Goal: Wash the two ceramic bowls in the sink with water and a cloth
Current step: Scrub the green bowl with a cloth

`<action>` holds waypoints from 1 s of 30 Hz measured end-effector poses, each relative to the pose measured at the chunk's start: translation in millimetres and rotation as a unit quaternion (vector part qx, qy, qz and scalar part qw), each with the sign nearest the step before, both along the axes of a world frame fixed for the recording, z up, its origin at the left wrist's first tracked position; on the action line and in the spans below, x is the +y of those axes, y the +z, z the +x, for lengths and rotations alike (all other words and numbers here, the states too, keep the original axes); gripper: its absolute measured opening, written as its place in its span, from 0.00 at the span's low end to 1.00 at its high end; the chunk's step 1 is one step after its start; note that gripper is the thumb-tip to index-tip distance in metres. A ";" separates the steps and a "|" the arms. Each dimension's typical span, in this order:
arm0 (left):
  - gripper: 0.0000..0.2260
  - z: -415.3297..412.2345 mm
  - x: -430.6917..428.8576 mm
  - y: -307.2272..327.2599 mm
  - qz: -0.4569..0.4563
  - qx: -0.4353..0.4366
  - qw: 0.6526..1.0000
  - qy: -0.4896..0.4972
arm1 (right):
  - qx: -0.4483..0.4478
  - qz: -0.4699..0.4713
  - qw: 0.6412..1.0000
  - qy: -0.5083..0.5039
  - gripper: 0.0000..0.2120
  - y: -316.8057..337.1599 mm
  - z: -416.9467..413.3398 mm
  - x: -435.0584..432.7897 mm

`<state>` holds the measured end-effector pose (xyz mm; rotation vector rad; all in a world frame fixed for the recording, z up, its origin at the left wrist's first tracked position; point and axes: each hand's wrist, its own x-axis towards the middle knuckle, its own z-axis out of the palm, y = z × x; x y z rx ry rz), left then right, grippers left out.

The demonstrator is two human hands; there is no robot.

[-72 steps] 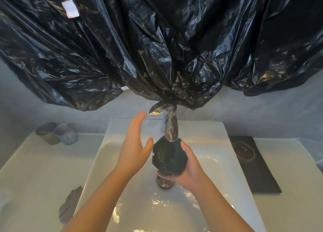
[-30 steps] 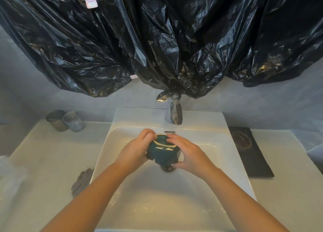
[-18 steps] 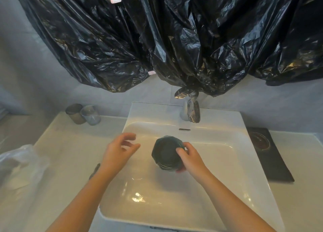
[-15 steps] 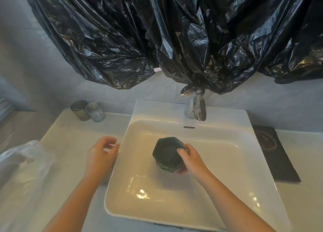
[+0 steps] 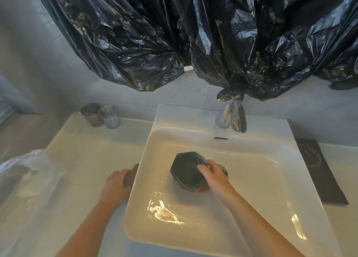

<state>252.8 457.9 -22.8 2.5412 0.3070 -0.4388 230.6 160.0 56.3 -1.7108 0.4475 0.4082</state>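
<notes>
Bowl [image 5: 184, 169] gripped by right hand [image 5: 215, 177]; left hand [image 5: 115, 186] clutches half-hidden cloth [image 5: 132, 174].

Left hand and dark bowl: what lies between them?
In the head view, only the sink's white left rim and a bare slope of basin lie between the left hand, on the cloth, and the bowl.

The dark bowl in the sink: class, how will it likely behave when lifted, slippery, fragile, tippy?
Probably slippery: the bowl looks glossy, and water shines in the sink. Likely stiff yet breakable against that hard sink. Held tilted by the right hand, it could tip if released.
</notes>
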 end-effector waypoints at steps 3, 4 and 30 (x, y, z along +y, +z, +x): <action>0.16 4.8 4.9 2.7 -0.014 -0.068 0.997 0.037 | -0.003 0.004 1.000 -0.002 0.11 -4.6 2.2 -3.7; 0.14 6.0 5.9 8.4 -0.014 -0.097 0.994 0.046 | -0.006 0.003 1.000 -0.005 0.11 -5.2 2.4 -5.0; 0.19 4.6 -187.4 107.5 0.022 -0.328 0.889 -0.319 | -0.042 -0.021 0.992 -0.121 0.13 13.6 -3.2 -61.8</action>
